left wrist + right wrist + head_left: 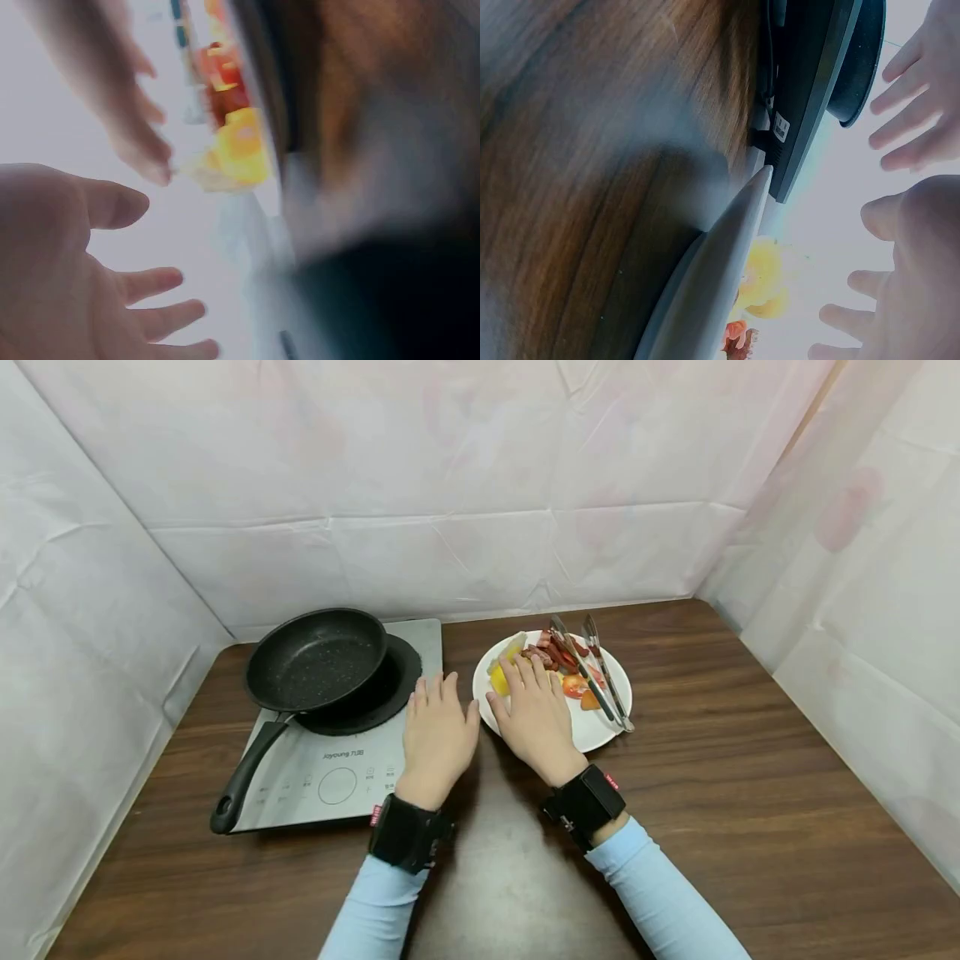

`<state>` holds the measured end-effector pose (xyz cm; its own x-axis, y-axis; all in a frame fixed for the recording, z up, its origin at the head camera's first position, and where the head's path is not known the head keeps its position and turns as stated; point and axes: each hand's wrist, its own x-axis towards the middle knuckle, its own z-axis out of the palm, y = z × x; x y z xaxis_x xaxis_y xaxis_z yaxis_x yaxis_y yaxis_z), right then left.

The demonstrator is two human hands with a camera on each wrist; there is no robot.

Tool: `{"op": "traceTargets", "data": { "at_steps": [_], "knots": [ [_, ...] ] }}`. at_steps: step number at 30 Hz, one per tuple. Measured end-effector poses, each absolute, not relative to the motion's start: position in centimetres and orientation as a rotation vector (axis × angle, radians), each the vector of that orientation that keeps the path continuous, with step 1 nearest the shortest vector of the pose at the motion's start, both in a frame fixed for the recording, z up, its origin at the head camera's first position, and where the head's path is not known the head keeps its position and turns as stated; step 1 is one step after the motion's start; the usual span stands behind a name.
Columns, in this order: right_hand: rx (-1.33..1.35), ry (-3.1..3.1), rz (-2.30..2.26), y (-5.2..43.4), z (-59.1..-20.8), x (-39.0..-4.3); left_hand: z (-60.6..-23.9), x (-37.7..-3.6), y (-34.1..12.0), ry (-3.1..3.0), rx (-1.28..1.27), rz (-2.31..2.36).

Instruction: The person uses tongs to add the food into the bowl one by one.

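1. The right hand (534,717) lies flat with its fingers straight and spread over the near left edge of the white plate (600,735), holding nothing. Its fingertips sit on or just above the yellow food piece (501,678) by the rim. From the head view I cannot tell whether they actually touch the food or only hover, and the wrist views are too blurred to settle it.

2. The left hand (437,735) is also open and empty, fingers relaxed and pointing forward. It rests over the right edge of the cooker (352,760), just beside the plate.

3. The plate stands on the table (750,793) right of the cooker, holding red and brown meat slices (555,656), orange pieces (579,687) and the yellow piece. A pair of tongs (596,672) lies across its right side with the handles jutting past the rim.

4. Risk: pressing down on the near rim could tip the plate, and the loose tongs would likely slide off.

5. Risk: a careless sweep of the right hand could push food over the edge onto the table.

6. Risk: the left hand is near the black pan (315,658), whose handle (243,772) sticks out toward the person. A knock there could swing the pan off the cooker.
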<state>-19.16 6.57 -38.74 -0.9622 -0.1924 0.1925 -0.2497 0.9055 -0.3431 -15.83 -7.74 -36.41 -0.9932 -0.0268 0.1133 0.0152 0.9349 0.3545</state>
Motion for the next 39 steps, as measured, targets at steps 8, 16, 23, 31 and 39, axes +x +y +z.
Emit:
{"op": "traceTargets", "data": {
  "at_steps": [8, 16, 23, 31, 39],
  "knots": [
    [0.347, -2.877, 0.537, 6.3, -38.7, -19.1, -31.4, -12.0, -13.6, -2.863, 0.027, -0.665],
    [0.406, -2.917, 0.535, 6.4, -38.2, -19.5, -30.5, -10.7, -23.9, -2.85, 0.228, -0.426],
    [0.476, -2.924, 0.545, 6.6, -37.5, -19.5, -32.6, -9.6, -30.2, -3.061, 0.429, -0.471],
    [0.519, -2.942, 0.705, 6.4, -37.3, -19.6, -33.9, -10.7, -31.2, -3.235, 0.292, -0.591],
    [0.507, -2.931, 0.732, 6.2, -38.0, -19.5, -34.7, -10.9, -30.9, -3.205, 0.193, -0.519]
  ]
}}
